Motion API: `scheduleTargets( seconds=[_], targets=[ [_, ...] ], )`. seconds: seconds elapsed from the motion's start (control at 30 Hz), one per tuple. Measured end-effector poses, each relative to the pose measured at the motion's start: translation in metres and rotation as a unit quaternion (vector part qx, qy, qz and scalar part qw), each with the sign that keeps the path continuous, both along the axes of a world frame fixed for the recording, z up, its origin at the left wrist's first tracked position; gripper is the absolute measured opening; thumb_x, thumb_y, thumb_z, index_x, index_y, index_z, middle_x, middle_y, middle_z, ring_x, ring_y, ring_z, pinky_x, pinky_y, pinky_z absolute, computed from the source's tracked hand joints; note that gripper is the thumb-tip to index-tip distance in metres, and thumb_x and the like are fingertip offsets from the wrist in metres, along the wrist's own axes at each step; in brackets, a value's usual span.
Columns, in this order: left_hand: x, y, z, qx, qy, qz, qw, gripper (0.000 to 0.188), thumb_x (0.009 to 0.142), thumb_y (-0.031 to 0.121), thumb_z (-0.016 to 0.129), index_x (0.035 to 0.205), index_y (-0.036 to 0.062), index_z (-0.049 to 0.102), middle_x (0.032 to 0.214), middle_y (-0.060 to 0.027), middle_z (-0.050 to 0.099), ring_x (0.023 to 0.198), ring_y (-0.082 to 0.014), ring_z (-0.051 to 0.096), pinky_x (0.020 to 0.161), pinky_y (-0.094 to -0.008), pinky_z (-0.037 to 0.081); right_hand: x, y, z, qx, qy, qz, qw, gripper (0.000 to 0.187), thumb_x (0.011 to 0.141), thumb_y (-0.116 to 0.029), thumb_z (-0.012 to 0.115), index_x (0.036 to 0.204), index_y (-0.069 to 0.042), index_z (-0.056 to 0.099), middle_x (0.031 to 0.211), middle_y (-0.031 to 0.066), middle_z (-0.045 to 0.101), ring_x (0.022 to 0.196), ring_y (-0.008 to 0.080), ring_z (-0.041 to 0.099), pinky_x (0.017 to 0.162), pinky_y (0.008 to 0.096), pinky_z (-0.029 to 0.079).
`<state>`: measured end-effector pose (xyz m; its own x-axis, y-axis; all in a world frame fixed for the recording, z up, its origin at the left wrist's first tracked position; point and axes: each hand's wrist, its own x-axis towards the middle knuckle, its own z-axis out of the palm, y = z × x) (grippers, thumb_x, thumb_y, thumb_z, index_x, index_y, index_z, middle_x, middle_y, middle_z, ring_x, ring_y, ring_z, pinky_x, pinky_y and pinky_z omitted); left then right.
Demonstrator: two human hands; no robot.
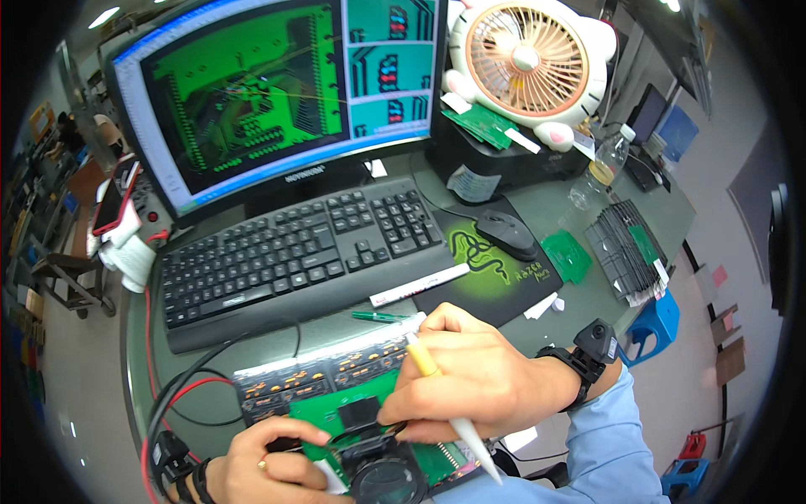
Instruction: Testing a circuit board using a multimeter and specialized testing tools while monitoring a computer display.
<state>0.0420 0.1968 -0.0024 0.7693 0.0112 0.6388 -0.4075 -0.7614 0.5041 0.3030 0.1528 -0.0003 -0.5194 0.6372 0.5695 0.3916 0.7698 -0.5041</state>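
Near the lower edge, a green circuit board (315, 410) lies partly under my hands. My left hand (273, 466) is closed at the board's left edge, with its index finger reaching over the top. My right hand (470, 378) holds a white pen-like tool with a yellow end (470, 441) between its fingers, the pale tapered tip slanting down to the right. The right thumb and index finger pinch together close to the board; what lies between them cannot be made out. Below the fingers sits a black piece with a round dark lens (388, 480), covering part of the board.
Beyond the hands are a black keyboard (302, 252), a white marker (420, 284) and a mouse (506, 233) on its pad. A monitor (252, 101) and fan (525, 59) stand behind. Dark stacked boards (625, 248) lie right; cables (172, 395) loop at left.
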Motion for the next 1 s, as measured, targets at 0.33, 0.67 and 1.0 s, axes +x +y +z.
scheduleTargets(
  seconds=[0.33, 0.67, 1.0],
  targets=[
    [0.01, 0.004, -0.018, -0.004, -0.08, 0.006, 0.997, 0.039, 0.093, 0.04, 0.051, 0.065, 0.0144, 0.063, 0.063, 0.0011, 0.061, 0.059, -0.0161, 0.051, 0.075, -0.0521, 0.043, -0.006, 0.015, -0.025, 0.256, 0.011, -0.054, 0.965, 0.019, 0.06, -0.02, 0.064, 0.076, -0.012, 0.059, 0.077, -0.0007, 0.054, 0.065, 0.0167, 0.049, 0.063, 0.0326, 0.04],
    [0.012, -0.004, -0.027, -0.004, -0.139, 0.021, 0.99, 0.039, 0.087, 0.047, 0.056, 0.06, 0.019, 0.06, 0.058, 0.0033, 0.057, 0.054, -0.0151, 0.045, 0.064, -0.0504, 0.041, 0.004, 0.013, -0.033, 0.269, -0.032, -0.035, 0.962, 0.016, 0.057, -0.022, 0.065, 0.072, -0.018, 0.061, 0.072, -0.0029, 0.053, 0.063, 0.0161, 0.049, 0.061, 0.0302, 0.039],
    [0.026, -0.014, -0.043, -0.029, -0.266, 0.081, 0.96, 0.039, 0.085, 0.046, 0.057, 0.056, 0.0208, 0.059, 0.052, 0.0048, 0.055, 0.048, -0.0155, 0.043, 0.055, -0.0491, 0.039, -0.017, 0.004, -0.026, 0.171, 0.158, -0.117, 0.965, 0.015, 0.058, -0.022, 0.065, 0.073, -0.021, 0.061, 0.072, -0.0039, 0.055, 0.063, 0.0159, 0.05, 0.063, 0.0312, 0.04]
  ],
)
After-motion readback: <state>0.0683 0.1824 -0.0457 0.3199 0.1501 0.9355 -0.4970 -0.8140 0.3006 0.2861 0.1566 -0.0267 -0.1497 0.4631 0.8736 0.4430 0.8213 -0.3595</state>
